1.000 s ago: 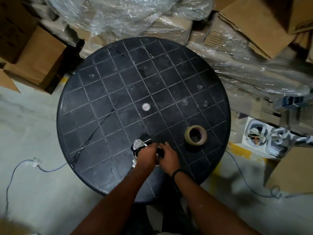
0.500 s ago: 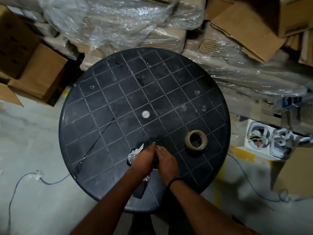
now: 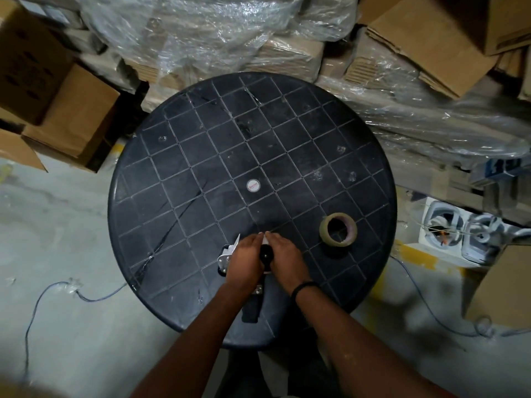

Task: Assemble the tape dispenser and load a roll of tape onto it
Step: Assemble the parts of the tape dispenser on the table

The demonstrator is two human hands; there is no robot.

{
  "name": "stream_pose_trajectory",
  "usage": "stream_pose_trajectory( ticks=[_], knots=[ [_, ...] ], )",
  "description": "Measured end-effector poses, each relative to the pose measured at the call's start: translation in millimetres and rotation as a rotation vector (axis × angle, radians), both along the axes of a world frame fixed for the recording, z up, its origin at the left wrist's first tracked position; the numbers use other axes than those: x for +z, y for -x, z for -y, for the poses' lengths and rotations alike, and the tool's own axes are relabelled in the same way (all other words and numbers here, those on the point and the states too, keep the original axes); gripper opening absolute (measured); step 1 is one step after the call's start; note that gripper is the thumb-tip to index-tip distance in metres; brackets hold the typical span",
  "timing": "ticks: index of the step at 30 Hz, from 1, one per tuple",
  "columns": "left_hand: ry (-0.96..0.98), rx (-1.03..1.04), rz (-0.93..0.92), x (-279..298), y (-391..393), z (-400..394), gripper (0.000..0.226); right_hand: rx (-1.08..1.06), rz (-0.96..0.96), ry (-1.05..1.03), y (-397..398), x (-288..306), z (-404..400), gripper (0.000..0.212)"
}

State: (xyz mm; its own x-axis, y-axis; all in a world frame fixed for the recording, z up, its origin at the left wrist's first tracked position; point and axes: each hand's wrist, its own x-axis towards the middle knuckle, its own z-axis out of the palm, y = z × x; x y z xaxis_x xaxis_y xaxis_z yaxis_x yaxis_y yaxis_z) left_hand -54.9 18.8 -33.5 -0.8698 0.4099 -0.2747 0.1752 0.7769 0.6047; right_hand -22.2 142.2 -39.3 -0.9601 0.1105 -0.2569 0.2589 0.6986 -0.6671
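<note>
A tape dispenser (image 3: 227, 255) with a silver metal frame and a black handle lies near the front edge of the round black table (image 3: 201, 173). My left hand (image 3: 244, 261) and my right hand (image 3: 284, 258) both close around its middle, side by side, hiding most of it. Between them a black round part shows. The dispenser's black handle points toward me under my wrists. A roll of brownish tape (image 3: 338, 229) lies flat on the table to the right of my hands, apart from them.
A small white cap (image 3: 253, 185) sits at the table's centre. Cardboard boxes (image 3: 71, 116) and plastic-wrapped stacks (image 3: 201, 33) crowd behind and to both sides. Blue cables (image 3: 57, 291) trail on the concrete floor. White fan-like units (image 3: 454, 234) stand at the right.
Both hands stay on the dispenser, and its handle now shows beneath my wrists. The view has shifted so the table sits lower in the frame. The tape roll has not moved.
</note>
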Motion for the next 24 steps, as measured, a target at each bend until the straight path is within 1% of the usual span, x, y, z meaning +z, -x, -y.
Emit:
stream_pose_trajectory(
  ticks=[2, 7, 10, 12, 14, 16, 17, 19, 21, 22, 24],
  knots=[
    [0.017, 0.024, -0.012, 4, 2, 0, 0.048, 0.010, -0.025, -0.048, -3, -2, 8, 0.051],
    [0.204, -0.001, -0.005, 12, 7, 0, 0.043, 0.077, -0.126, -0.186, -2, -6, 6, 0.041],
    [0.264, -0.018, -0.044, 7, 15, -2, 0.037, 0.098, -0.177, -0.226, 3, -10, -1, 0.045],
    [0.260, -0.056, -0.051, 0, 18, -4, 0.034, 0.126, -0.137, -0.235, 7, -16, -6, 0.047],
    [0.240, -0.129, -0.035, -6, 20, -7, 0.048, 0.098, -0.031, -0.218, 8, -21, -9, 0.047],
    [0.169, -0.188, -0.005, -12, 22, -12, 0.060, -0.032, 0.060, -0.149, 5, -21, -7, 0.048],
    [0.117, -0.197, 0.014, -15, 23, -17, 0.061, -0.130, 0.083, -0.102, 3, -18, -5, 0.046],
    [0.071, -0.238, 0.034, -18, 20, -25, 0.061, -0.337, 0.124, 0.055, -2, -10, -3, 0.034],
    [0.051, -0.289, 0.029, -18, 13, -26, 0.059, -0.434, 0.186, 0.175, -8, -6, -4, 0.027],
    [0.039, -0.306, 0.012, -20, 7, -23, 0.060, -0.417, 0.206, 0.160, -12, -6, -6, 0.028],
    [0.049, -0.338, -0.057, -23, -8, -11, 0.061, -0.236, 0.199, -0.018, -22, -5, -10, 0.039]
  ],
)
